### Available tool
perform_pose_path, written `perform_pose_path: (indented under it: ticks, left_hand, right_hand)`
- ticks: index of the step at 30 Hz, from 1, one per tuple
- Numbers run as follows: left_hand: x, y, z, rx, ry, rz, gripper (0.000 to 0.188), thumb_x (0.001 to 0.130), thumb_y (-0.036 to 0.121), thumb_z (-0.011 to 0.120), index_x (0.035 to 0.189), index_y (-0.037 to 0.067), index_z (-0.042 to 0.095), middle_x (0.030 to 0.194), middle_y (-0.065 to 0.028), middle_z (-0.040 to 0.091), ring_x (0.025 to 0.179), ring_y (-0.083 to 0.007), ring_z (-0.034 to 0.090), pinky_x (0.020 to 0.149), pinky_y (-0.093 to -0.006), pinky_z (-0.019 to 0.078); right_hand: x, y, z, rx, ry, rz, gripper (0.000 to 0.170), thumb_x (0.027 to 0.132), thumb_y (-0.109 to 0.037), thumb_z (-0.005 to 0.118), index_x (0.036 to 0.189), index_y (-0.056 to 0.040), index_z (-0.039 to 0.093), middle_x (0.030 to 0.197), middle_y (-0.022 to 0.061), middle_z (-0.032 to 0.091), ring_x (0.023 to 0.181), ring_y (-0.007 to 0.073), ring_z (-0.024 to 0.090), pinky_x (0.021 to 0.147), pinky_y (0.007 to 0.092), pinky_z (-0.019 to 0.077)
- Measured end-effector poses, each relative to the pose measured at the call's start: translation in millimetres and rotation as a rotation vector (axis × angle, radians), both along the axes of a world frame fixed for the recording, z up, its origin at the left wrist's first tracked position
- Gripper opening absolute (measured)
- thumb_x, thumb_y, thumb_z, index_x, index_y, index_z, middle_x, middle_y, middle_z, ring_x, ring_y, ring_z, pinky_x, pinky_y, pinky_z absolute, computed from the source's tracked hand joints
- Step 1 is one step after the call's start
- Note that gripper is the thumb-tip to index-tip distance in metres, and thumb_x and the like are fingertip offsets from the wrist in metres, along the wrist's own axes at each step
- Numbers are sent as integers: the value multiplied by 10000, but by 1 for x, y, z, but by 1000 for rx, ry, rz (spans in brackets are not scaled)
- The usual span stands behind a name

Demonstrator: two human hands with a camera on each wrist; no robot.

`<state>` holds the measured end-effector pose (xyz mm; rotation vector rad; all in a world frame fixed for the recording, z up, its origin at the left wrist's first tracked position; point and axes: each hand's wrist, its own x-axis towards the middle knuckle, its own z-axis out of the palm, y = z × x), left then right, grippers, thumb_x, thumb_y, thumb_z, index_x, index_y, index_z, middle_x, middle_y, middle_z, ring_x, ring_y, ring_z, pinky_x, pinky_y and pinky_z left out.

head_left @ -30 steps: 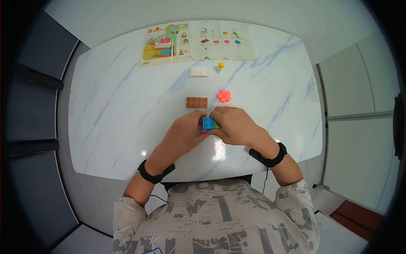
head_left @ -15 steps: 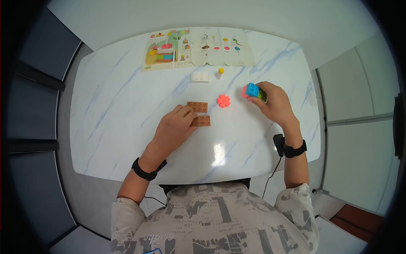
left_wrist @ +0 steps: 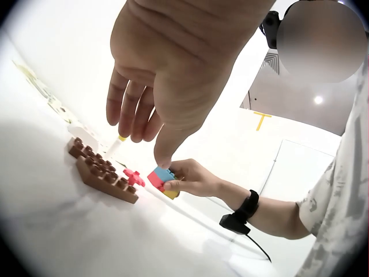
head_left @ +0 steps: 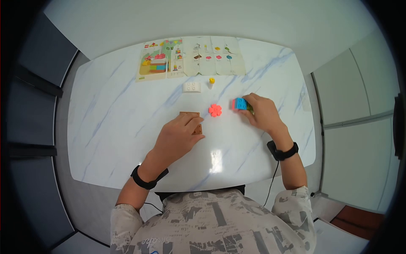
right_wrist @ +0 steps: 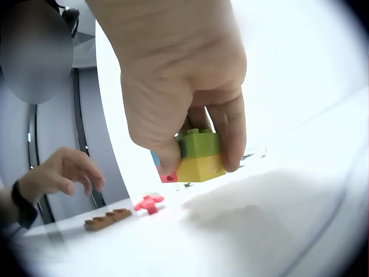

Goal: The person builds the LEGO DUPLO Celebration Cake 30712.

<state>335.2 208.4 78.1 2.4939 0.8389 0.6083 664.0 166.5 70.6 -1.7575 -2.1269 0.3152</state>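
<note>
My right hand [head_left: 264, 113] pinches a small stack of toy building bricks [head_left: 240, 103] between thumb and fingers, to the right of a pink flower piece [head_left: 215, 111]. In the right wrist view the stack shows a green brick [right_wrist: 199, 144] over a yellow one [right_wrist: 202, 168], with blue and pink bricks at its far end. My left hand [head_left: 176, 136] hovers over two brown studded bricks [left_wrist: 106, 187], its fingers loosely bent and holding nothing. Those brown bricks lie side by side, long sides close together; the hand partly hides them in the head view.
Behind the brown bricks stand a white arched brick [head_left: 191, 87] and a white candle-like piece with a yellow top [head_left: 211, 83]. A creased, printed instruction sheet [head_left: 207, 67] lies along the back of the marble-patterned table [head_left: 114, 110].
Both hands held the brick stack at first; my right hand then carried it to the right. My left hand reached the second brown brick, which now lies closer to the other, and has let go.
</note>
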Motion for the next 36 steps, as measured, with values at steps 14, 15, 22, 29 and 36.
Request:
perform_pose_path:
  ticks: [14,15,22,29,36]
  left_hand:
    - [47,-15,-6,-389,-177,-198,428,894,217,887,1233,6,735,1081,-161,767,939,-357,722,857,-428,582]
    - [48,-18,-6,-397,-159,-197,429,896,209,882,1244,10,728,1080,-158,761,946,-355,720,854,-432,579]
    - [73,-28,-39,-69,0,-217,478,850,179,867,1264,22,687,1091,-126,707,1050,-314,673,863,-425,570]
    - [90,-33,-37,-57,54,-171,536,817,294,909,1211,13,677,1070,-129,689,1027,-327,663,861,-431,560]
    - [101,-32,-37,-94,58,-127,599,807,356,929,1220,11,665,1060,-134,686,1003,-322,671,839,-432,562]
  right_hand:
    - [-30,-51,24,-293,515,198,397,885,-229,887,1185,-20,733,996,164,739,866,372,694,769,414,555]
    - [-28,-51,24,-280,449,171,396,882,-230,889,1181,-23,733,996,155,737,873,366,696,770,418,556]
    - [-11,-58,15,-144,-67,-4,361,856,-221,889,1132,-57,725,995,113,705,920,337,712,775,428,580]
    - [-6,-74,10,-148,-51,-72,416,845,-170,887,1182,-44,678,1061,118,694,949,351,711,796,439,588]
    - [-3,-77,5,-132,-50,-79,336,874,-76,829,1133,-22,620,1030,146,664,958,377,699,774,460,575]
